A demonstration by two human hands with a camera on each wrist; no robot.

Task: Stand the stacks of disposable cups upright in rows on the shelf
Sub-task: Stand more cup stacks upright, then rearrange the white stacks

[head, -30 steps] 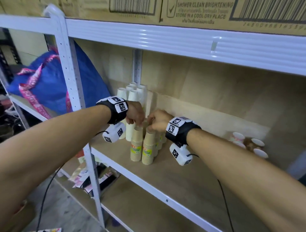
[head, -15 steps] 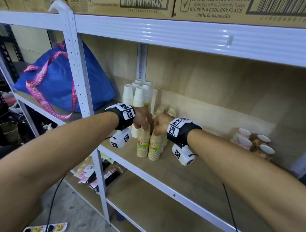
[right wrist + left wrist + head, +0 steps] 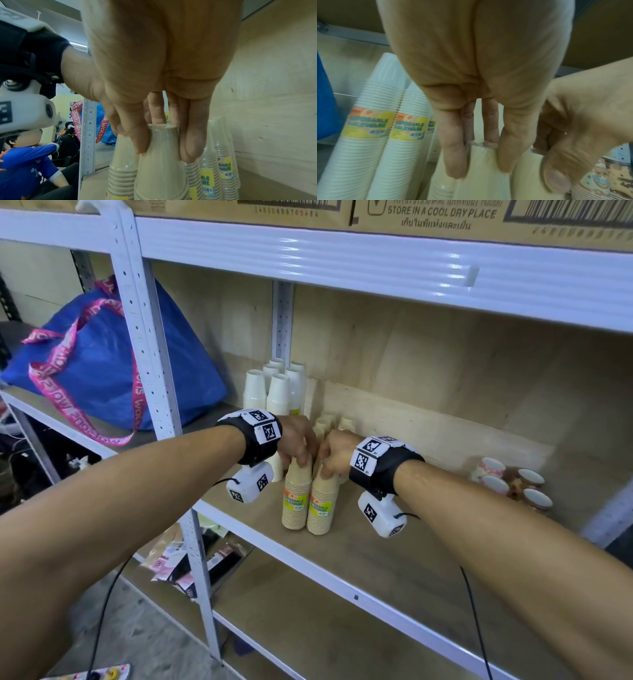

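Two tan cup stacks stand upright side by side near the front of the wooden shelf (image 3: 394,559). My left hand (image 3: 301,455) grips the top of the left tan stack (image 3: 295,501); in the left wrist view the left hand (image 3: 481,169) has fingers and thumb round that stack (image 3: 481,180). My right hand (image 3: 327,463) grips the top of the right tan stack (image 3: 321,508), with the right hand (image 3: 163,152) pinching its narrow end (image 3: 161,175). White cup stacks (image 3: 279,392) stand upright behind, and more tan stacks (image 3: 325,422) beside them.
Patterned cups (image 3: 510,481) lie on their sides at the shelf's right. A white perforated post (image 3: 150,337) rises left of the stacks, with a blue bag (image 3: 102,364) beyond it. The upper shelf beam (image 3: 376,258) hangs overhead. A person in blue (image 3: 25,162) sits in the background.
Both hands keep hold of the tops of the two tan stacks. The head view has shifted slightly; the stacks stand in about the same spot.
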